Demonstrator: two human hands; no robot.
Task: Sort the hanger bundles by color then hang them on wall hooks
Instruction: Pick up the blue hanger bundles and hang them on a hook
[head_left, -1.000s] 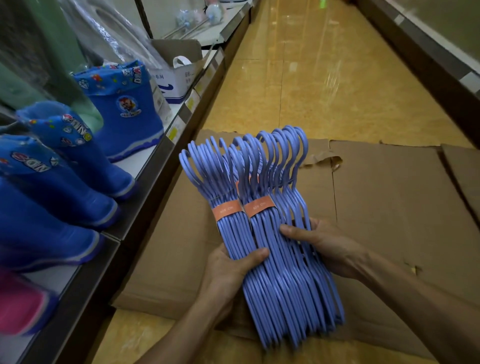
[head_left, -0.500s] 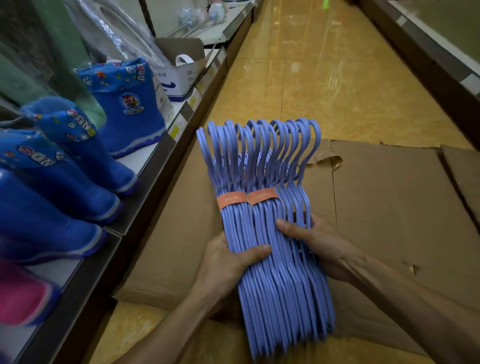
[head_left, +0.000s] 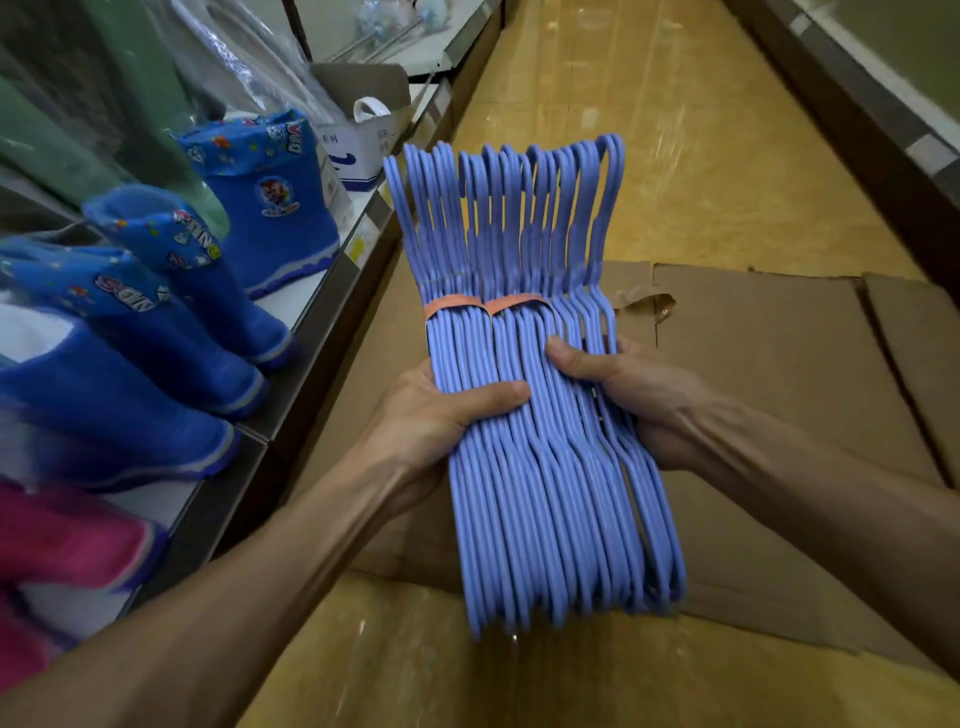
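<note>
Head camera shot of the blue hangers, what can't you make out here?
- Head view: print on the orange bands is too small.
- Fingers of both the left hand and right hand are behind the hanger bundles.
- Wall hooks: outside the frame.

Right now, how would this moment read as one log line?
held: blue hanger bundles | left hand: grips | right hand: grips | orange bands: on | hung: none

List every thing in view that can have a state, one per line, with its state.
Blue plastic hanger bundles: held upright, hooks up, pressed side by side.
Orange paper bands: wrapped round two bundles, intact.
Left hand: grips the bundles, thumb across the front.
Right hand: grips the bundles from the other side.
Brown cardboard sheet: flattened on the floor.
Blue rubber boots: standing on the shelf.
</note>
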